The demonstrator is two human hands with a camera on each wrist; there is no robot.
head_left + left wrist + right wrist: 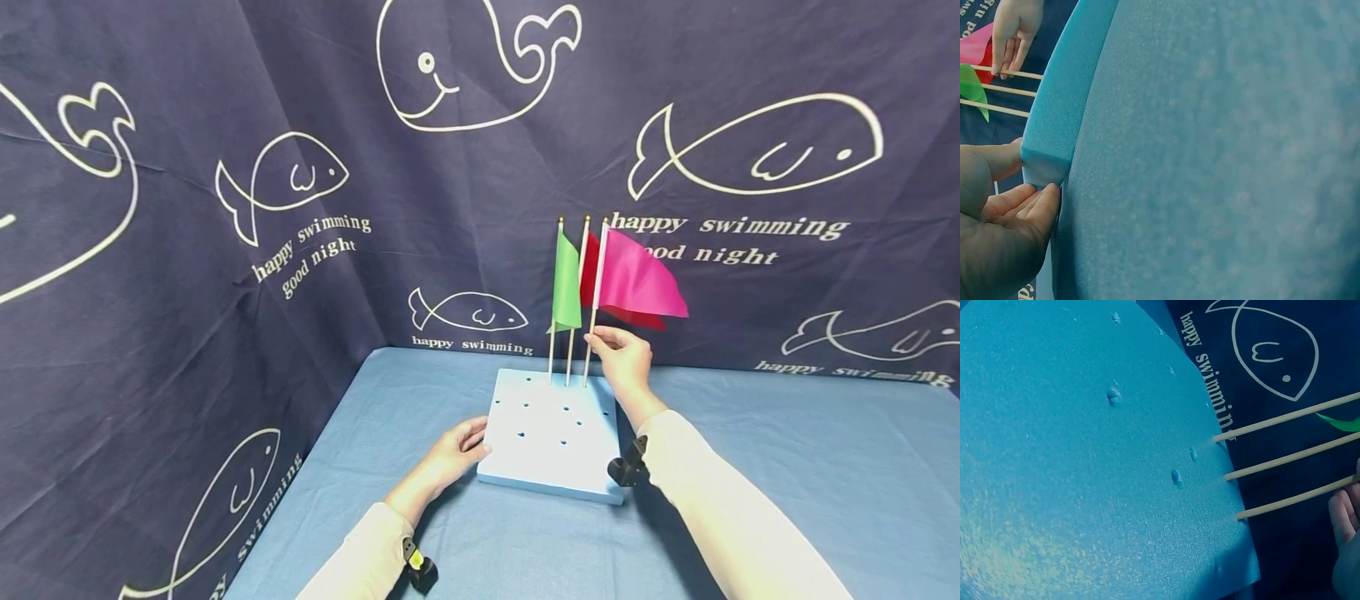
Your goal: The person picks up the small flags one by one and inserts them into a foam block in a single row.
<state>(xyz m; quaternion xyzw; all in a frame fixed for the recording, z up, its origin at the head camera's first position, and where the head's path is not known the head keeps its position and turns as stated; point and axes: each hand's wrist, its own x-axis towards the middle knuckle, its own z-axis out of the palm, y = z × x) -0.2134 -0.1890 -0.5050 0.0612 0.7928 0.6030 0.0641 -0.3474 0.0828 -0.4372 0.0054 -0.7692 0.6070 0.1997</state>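
Note:
A light blue foam board (pixel 543 462) with several small holes lies on the table. Three flags on thin wooden sticks stand upright along its far edge: a green flag (pixel 567 283), a red flag (pixel 589 271) partly hidden, and a pink flag (pixel 637 279). My right hand (pixel 628 362) pinches the pink flag's stick below the cloth. In the right wrist view, all three sticks (pixel 1291 454) meet the board at its edge. At the board's left side my left hand (pixel 455 452) holds the edge, its thumb and fingers (pixel 1044 209) around a corner in the left wrist view.
A blue cloth (pixel 787 483) covers the table. Dark curtains (pixel 487 183) printed with white fish and whales hang behind and to the left. Small black cameras (pixel 628 462) are strapped at both wrists.

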